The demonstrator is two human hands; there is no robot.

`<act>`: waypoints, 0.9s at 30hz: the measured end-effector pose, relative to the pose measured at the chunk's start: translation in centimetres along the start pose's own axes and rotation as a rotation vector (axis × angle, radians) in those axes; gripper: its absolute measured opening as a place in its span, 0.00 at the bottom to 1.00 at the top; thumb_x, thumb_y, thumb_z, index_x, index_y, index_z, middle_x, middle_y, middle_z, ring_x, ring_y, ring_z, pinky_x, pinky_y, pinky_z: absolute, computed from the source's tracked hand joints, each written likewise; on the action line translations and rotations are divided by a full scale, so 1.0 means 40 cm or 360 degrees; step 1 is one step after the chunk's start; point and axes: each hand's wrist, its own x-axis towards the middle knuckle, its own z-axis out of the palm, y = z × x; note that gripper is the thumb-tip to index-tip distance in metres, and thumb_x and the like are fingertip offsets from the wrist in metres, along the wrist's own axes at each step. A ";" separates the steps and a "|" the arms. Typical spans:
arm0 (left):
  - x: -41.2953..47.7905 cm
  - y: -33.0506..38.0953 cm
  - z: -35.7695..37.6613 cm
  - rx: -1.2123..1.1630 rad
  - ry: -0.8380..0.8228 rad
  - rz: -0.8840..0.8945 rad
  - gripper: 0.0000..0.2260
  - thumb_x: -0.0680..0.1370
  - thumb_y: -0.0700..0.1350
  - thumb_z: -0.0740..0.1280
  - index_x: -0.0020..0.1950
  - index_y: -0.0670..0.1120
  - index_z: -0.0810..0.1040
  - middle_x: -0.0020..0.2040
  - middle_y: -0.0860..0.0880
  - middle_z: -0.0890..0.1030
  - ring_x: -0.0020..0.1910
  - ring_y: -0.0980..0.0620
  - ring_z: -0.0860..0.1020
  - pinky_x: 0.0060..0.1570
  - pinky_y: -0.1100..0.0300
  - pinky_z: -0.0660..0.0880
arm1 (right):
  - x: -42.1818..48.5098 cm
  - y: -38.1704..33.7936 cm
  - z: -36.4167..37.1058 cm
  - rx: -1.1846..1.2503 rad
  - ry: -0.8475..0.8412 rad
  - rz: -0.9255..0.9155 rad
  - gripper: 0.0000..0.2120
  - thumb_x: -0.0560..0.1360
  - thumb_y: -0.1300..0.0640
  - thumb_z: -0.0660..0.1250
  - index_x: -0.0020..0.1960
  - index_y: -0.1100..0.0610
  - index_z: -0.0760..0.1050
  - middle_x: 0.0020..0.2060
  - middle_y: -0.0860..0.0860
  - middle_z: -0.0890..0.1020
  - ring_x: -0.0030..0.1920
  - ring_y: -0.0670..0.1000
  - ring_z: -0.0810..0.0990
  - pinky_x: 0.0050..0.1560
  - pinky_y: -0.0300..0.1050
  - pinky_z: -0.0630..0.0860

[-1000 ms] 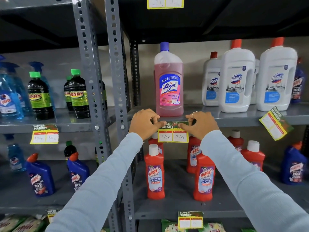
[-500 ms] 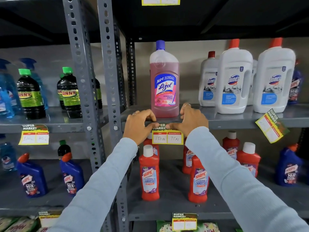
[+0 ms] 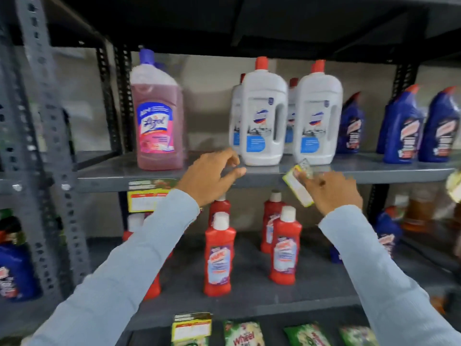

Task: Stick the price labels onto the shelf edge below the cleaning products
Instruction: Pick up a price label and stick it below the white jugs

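With the right hand (image 3: 331,193) pinching the crooked yellow paper price label (image 3: 298,187) that hangs off the grey metal shelf edge (image 3: 262,177) just left of it, level it, then press with the empty, loosely curled left hand (image 3: 212,177).

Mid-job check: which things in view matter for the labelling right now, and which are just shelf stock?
In play: loose label at the right hand; left hand, open by the shelf edge; white bottles above that edge; stuck label under the pink bottle.

Just stock: red bottles, blue bottles, green packets, lower label.
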 end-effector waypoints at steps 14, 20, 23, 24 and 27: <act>0.250 0.241 0.281 0.0849 -0.0507 -0.0199 0.15 0.79 0.56 0.56 0.62 0.50 0.66 0.53 0.41 0.79 0.49 0.38 0.77 0.41 0.50 0.65 | 0.130 0.169 0.017 0.0375 -0.0426 0.0062 0.15 0.68 0.38 0.66 0.33 0.48 0.78 0.43 0.55 0.82 0.53 0.59 0.75 0.49 0.53 0.74; 0.258 0.254 0.286 0.0833 -0.0441 -0.0264 0.05 0.79 0.53 0.57 0.47 0.53 0.66 0.43 0.46 0.77 0.38 0.47 0.70 0.37 0.53 0.62 | 0.129 0.183 0.014 0.0216 -0.0339 -0.0144 0.17 0.71 0.38 0.63 0.45 0.48 0.82 0.44 0.54 0.81 0.55 0.58 0.72 0.51 0.54 0.71; 0.240 0.256 0.281 0.0693 -0.0402 -0.0268 0.07 0.79 0.54 0.57 0.45 0.53 0.68 0.42 0.49 0.76 0.38 0.49 0.73 0.36 0.57 0.65 | 0.135 0.187 -0.003 0.0200 -0.0301 -0.0211 0.16 0.72 0.40 0.63 0.48 0.48 0.82 0.43 0.53 0.76 0.53 0.57 0.73 0.52 0.54 0.73; 0.228 0.255 0.280 0.0652 -0.0380 -0.0265 0.07 0.79 0.53 0.58 0.46 0.51 0.69 0.43 0.48 0.78 0.40 0.48 0.74 0.38 0.56 0.67 | 0.140 0.189 -0.011 0.0214 -0.0301 -0.0232 0.15 0.72 0.41 0.64 0.48 0.48 0.82 0.44 0.52 0.75 0.52 0.57 0.74 0.52 0.53 0.74; 0.181 0.244 0.271 0.0304 -0.0315 -0.0347 0.08 0.78 0.51 0.61 0.48 0.48 0.75 0.47 0.48 0.81 0.45 0.48 0.78 0.42 0.56 0.71 | 0.151 0.204 -0.031 0.0339 -0.0480 -0.0341 0.12 0.70 0.44 0.67 0.46 0.50 0.82 0.49 0.55 0.78 0.49 0.55 0.77 0.54 0.53 0.76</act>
